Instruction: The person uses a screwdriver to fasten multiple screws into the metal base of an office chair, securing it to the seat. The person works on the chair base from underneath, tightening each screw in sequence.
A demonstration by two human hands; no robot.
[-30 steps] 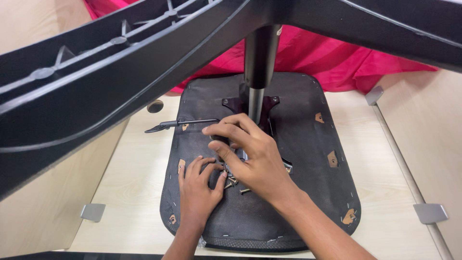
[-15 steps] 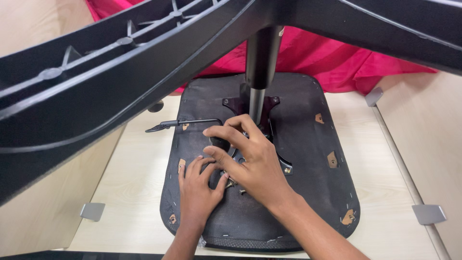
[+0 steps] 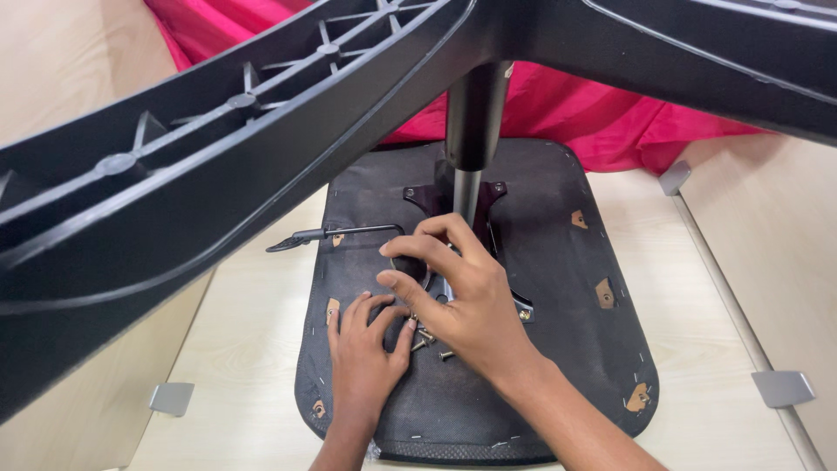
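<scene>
Head view: right hand (image 3: 462,296) fingers curled over screws (image 3: 427,340); left hand (image 3: 362,349) fingers spread on seat underside (image 3: 567,349).

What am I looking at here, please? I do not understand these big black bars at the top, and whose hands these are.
The picture comes from a camera worn on a person's head, looking down at their own hands. The big black bars are the legs of an upturned office chair, close to the camera. Its metal column runs down to the seat underside, which lies on a pale wooden surface. The left hand rests flat on the seat beside loose screws. The right hand works at the metal plate near the column; what its fingers grip is hidden. A red cloth lies behind.
</scene>
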